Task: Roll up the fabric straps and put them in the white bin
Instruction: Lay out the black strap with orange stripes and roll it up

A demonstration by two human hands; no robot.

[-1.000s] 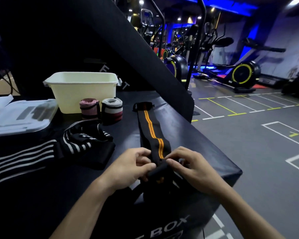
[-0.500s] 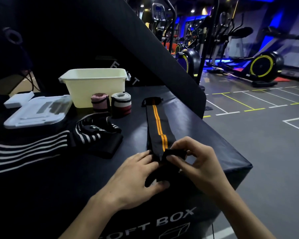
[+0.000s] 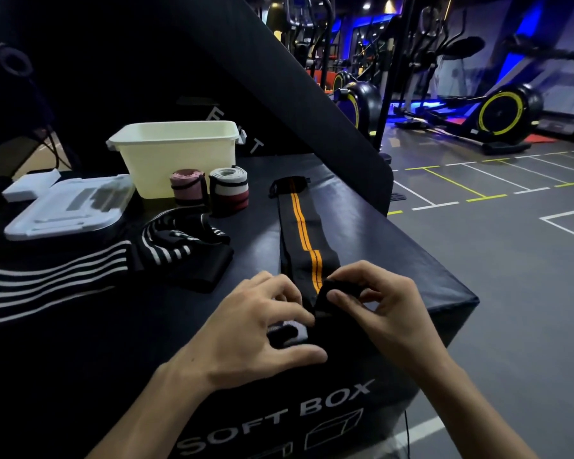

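Both hands lower centre: right hand (image 3: 383, 313) pinches folded end of black orange-striped strap (image 3: 307, 241); left hand (image 3: 259, 329) fingers curled on it, strap's near end hidden underneath

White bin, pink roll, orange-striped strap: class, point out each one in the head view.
white bin (image 3: 179, 167), head view, on its front wall.
pink roll (image 3: 189, 190), head view, on its side.
orange-striped strap (image 3: 304, 228), head view, on the flat stretch.

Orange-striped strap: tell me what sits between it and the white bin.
Two rolled straps, a pink one and a grey-and-red one, stand against the white bin's front wall, left of the orange-striped strap's far end; lifting over them clears both.
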